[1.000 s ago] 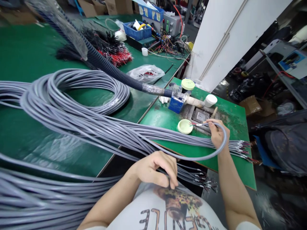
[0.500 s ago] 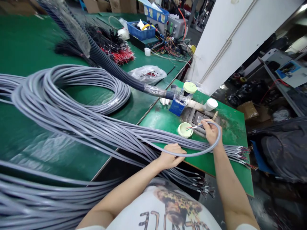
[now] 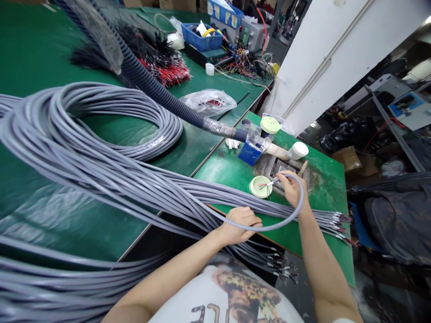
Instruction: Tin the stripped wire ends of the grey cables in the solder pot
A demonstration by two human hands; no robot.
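Observation:
My right hand (image 3: 293,190) pinches the end of a grey multi-core cable (image 3: 301,190), which bends round in a loop beside it. The cable's bare coloured wires reach over a small pale-green dish (image 3: 256,194), some of them inside its rim. My left hand (image 3: 239,224) is closed on the same cable lower down, at the near edge of the green board. Underneath the loop runs a bundle of grey cables (image 3: 208,193), their stripped ends lying to the right of my right wrist. A soldering pot (image 3: 280,168) with a dark square top sits just beyond my right hand.
A ribbed black hose (image 3: 158,96) slants across to a blue box (image 3: 249,152) by the pot. White cup (image 3: 299,150) and lidded jar (image 3: 270,125) stand behind. Coiled grey cables (image 3: 33,121) fill the left. More cable ends (image 3: 283,264) hang below the board's near edge.
The loose wire ends have shifted slightly left and down, further over the dish. My right hand has moved a little left, and the cable loop has dipped lower. The view has shifted slightly.

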